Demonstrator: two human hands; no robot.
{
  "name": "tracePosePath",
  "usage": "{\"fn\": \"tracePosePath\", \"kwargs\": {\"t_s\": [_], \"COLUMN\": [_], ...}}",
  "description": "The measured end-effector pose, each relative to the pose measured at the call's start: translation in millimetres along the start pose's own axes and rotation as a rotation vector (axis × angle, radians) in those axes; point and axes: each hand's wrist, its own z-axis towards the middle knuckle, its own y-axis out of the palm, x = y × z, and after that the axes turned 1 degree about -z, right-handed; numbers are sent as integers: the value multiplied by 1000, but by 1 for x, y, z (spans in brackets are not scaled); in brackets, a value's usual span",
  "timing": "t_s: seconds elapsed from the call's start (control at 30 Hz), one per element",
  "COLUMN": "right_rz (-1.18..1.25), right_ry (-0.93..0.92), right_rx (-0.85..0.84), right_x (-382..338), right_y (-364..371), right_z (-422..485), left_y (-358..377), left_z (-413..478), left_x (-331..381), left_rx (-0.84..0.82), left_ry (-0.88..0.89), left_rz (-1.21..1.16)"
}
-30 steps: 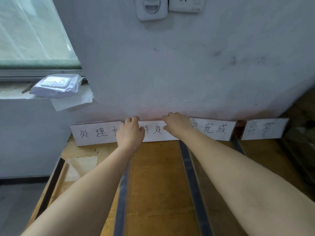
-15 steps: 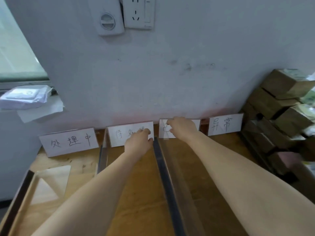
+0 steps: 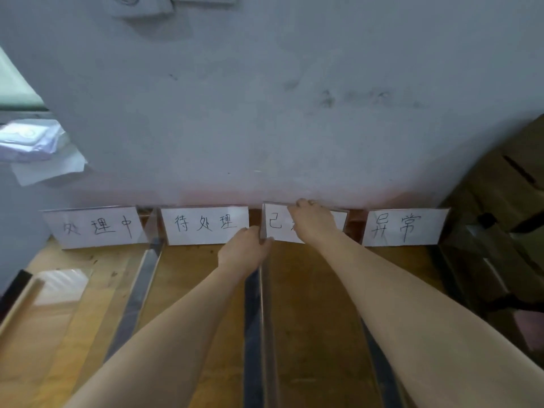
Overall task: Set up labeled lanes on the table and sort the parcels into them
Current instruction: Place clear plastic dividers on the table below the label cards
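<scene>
Card number three, the third card [image 3: 276, 229] in the row of four standing against the wall, is what both hands hold. The right grip [image 3: 313, 223] lies over its middle, with fingers hooked over the top edge, so the writing is hidden apart from the first character. The left grip [image 3: 244, 251] sits lower and to the left of the right one. Its fingers are curled and its thumb is pressed in, pinching the card's lower left corner at the far end of the clear divider strip [image 3: 260, 304]. Whether that pinch also takes in the strip I cannot tell.

The card's long axis runs left to right along the wall, across both forearms, with the strip running straight back from the left grip toward the body. The second card [image 3: 206, 225] stands just left of the left grip, and the fourth card [image 3: 406, 226] is a little to the right of the right grip. The first card [image 3: 97, 228] is well off to the left.

Judging by this, the next move is a small sideways nudge to centre the card on its lane of the desk [image 3: 309, 290]. The left grip, at the corner, is better placed to steer it. Brown boxes [image 3: 500, 201], blurred, are stacked far to the right of the right grip.
</scene>
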Motion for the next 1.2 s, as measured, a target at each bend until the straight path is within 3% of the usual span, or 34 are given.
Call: {"fn": "tracePosePath", "kwargs": {"t_s": [0.2,0.43,1.2], "right_rz": [72,60,-4], "right_ry": [11,37,-92], "right_rx": [92,-25,9], "right_x": [4,11,16], "right_y": [0,10,15], "right_z": [24,37,31], "left_y": [2,6,4], "left_z": [13,17,19], "left_x": [1,-4,-3], "left_rx": [43,68,48], "left_ry": [2,43,63], "left_rz": [25,49,65]}}
